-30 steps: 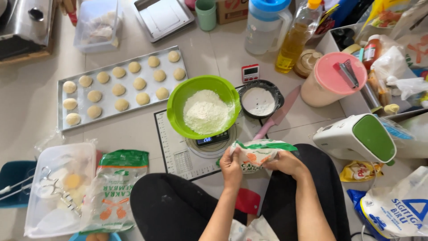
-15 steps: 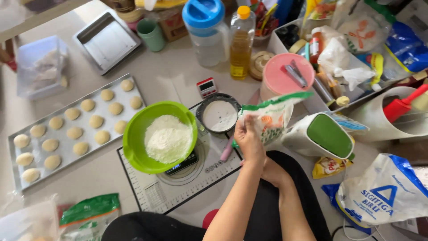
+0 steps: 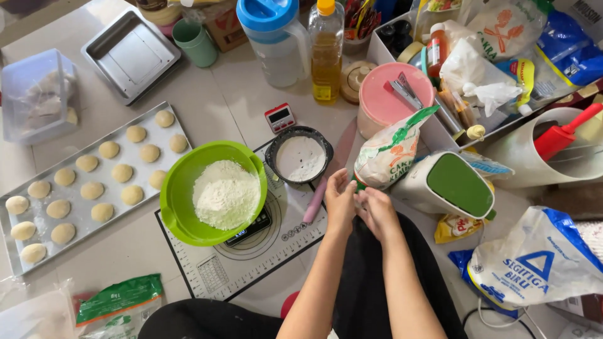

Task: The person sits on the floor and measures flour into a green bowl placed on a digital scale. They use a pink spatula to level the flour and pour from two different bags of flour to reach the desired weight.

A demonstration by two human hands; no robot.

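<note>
Two bare forearms rise from the bottom edge of the frame, converging toward the middle. The left hand (image 3: 340, 199) and right hand (image 3: 375, 212) meet side by side, touching, knuckles up, fingers curled inward in a pinch. Both wrists are straight, the elbows out of view below; dark-clad knees flank the arms.

Flour bag (image 3: 391, 150): white, green and orange print, green strip along top. Bowl (image 3: 210, 191): bright lime green, white flour inside. Small bowl (image 3: 299, 157): black rim, white powder. Mat (image 3: 251, 257): white with black ruled lines and circles. Tray (image 3: 94, 182): pale grey metal, rows of pale yellow dough rounds. Jug (image 3: 276, 41): clear, blue lid. Oil bottle (image 3: 326, 53): golden, orange cap. Tub (image 3: 383, 103): pink lid. Mixer (image 3: 449, 185): white, green panel. Timer (image 3: 280, 117): red and white. Cup (image 3: 196, 43): muted green. Far right scraper (image 3: 562, 135): red.
</note>
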